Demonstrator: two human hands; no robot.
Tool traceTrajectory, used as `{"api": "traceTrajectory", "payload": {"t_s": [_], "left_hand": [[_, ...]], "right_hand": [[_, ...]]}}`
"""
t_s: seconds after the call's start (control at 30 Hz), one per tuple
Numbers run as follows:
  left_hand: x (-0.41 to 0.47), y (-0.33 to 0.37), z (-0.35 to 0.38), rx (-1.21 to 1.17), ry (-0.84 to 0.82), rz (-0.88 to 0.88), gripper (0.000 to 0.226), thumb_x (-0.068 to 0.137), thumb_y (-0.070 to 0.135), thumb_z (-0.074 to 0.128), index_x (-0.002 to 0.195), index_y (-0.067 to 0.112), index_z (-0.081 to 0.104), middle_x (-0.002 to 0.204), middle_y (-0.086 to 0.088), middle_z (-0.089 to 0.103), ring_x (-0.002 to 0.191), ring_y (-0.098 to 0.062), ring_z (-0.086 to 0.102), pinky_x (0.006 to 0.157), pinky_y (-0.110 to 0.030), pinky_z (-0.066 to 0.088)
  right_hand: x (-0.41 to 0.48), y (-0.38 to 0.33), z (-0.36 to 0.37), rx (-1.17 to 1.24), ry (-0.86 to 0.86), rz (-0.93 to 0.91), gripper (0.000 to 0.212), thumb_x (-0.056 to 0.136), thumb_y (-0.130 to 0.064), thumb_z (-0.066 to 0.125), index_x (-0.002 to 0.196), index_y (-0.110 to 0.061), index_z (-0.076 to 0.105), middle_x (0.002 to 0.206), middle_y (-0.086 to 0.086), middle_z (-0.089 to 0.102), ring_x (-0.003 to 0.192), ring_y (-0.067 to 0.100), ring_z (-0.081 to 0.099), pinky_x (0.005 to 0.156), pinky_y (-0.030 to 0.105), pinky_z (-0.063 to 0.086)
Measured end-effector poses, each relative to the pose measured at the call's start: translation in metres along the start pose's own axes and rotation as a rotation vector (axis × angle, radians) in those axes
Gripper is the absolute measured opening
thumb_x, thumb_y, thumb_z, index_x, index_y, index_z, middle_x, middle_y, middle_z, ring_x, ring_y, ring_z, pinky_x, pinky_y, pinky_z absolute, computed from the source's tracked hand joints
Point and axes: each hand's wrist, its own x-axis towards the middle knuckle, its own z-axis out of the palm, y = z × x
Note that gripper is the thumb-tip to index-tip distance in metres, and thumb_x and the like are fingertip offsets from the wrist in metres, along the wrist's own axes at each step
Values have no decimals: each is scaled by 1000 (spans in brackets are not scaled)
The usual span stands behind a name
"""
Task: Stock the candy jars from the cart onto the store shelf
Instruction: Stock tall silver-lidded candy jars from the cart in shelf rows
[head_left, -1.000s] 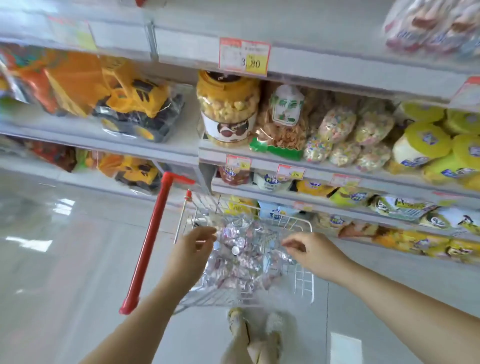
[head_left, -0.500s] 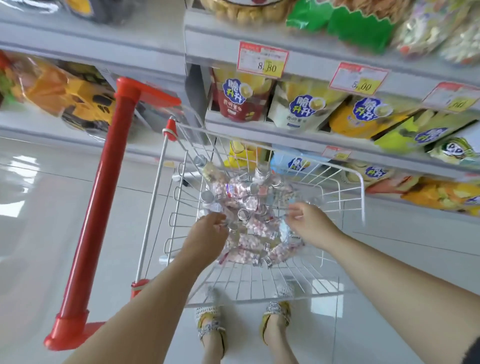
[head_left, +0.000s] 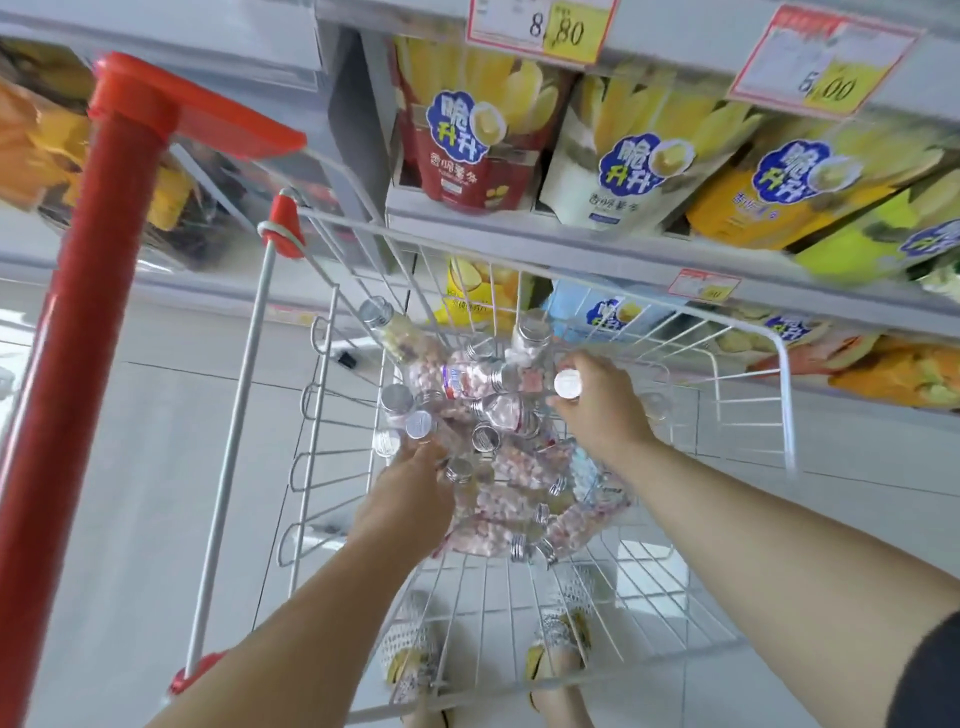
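Note:
A white wire cart basket (head_left: 737, 332) stands below me, holding several clear candy jars (head_left: 467, 382) with silver lids and pink-white sweets. My left hand (head_left: 405, 504) reaches into the pile from the near left, fingers curled around a jar whose lid (head_left: 420, 425) shows at my fingertips. My right hand (head_left: 597, 405) is over the pile's right side and grips another jar, its round silver lid (head_left: 567, 385) sticking out by my thumb. The jar bodies under both hands are mostly hidden.
The cart's red handle (head_left: 88, 291) rises at the left. Store shelves (head_left: 571, 244) directly ahead carry snack bags (head_left: 462, 140) and price tags (head_left: 540, 26). Toy packs (head_left: 36, 140) sit on shelves at left. My feet (head_left: 558, 644) show through the basket floor on white tiles.
My view has tilted down from the upper shelves to the cart. Both hands went deeper into the jar pile, and each closed on a jar.

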Motion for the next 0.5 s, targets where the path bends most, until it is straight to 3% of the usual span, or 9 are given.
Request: {"api": "traceTrajectory", "payload": {"t_s": [0.1,0.2,0.27,0.33,0.43,0.5], "left_hand": [[0,7,-4,44,95,-44,45,97,13,49,138,31,47,138,4,50,107,-15,57,84,-35,50],[9,24,-13,0,214,91,42,95,11,49,133,31,51,132,3,53,92,-15,58,77,-33,50],[23,36,-17,18,228,212,49,94,9,51,137,31,47,139,2,46,112,-22,57,87,-39,52],[39,46,-19,111,203,279,60,92,6,54,143,33,39,146,4,37,133,-23,42,102,-42,47],[56,55,-20,302,186,307,61,93,19,62,146,33,34,145,0,33,136,-26,37,99,-44,50],[61,60,-20,410,198,301,59,93,31,64,144,36,35,142,0,35,132,-27,42,96,-45,50]], "right_hand": [[-12,7,-8,46,-94,-10,35,85,-25,75,116,-18,58,107,0,63,81,14,59,66,26,44],[-25,17,-19,132,-228,48,40,86,-39,73,119,-26,55,87,-9,59,60,4,51,51,21,34],[-32,24,-25,172,-235,49,45,86,-44,72,123,-25,54,89,-9,58,63,5,53,54,21,36],[-36,31,-31,231,-231,63,45,86,-42,72,123,-24,55,105,-7,61,74,5,58,63,22,43],[-43,40,-37,334,-234,107,42,85,-40,74,120,-25,57,115,-5,62,85,16,67,79,35,56],[-48,44,-41,378,-219,126,40,84,-39,75,118,-25,58,118,-7,61,89,16,68,79,34,56]]}}
